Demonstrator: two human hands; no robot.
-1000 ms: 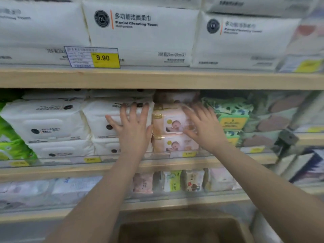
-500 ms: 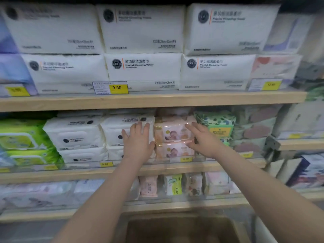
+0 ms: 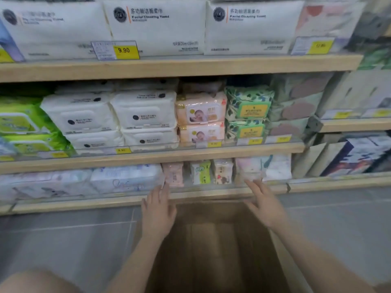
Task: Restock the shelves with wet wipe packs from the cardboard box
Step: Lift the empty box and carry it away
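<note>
Where both hands pressed the middle-shelf packs a moment ago, we now see our left hand (image 3: 157, 216) and right hand (image 3: 265, 205) lowered, fingers spread and holding nothing, above the open brown cardboard box (image 3: 213, 248). At twelve o'clock, the peach baby-print wet wipe packs (image 3: 201, 118) sit stacked, seemingly untouched.

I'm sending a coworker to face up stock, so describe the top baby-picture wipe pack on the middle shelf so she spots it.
On the middle shelf, look right of the white wipe packs. The top baby-picture pack is peach-pink, left of the green leafy packs.
</note>
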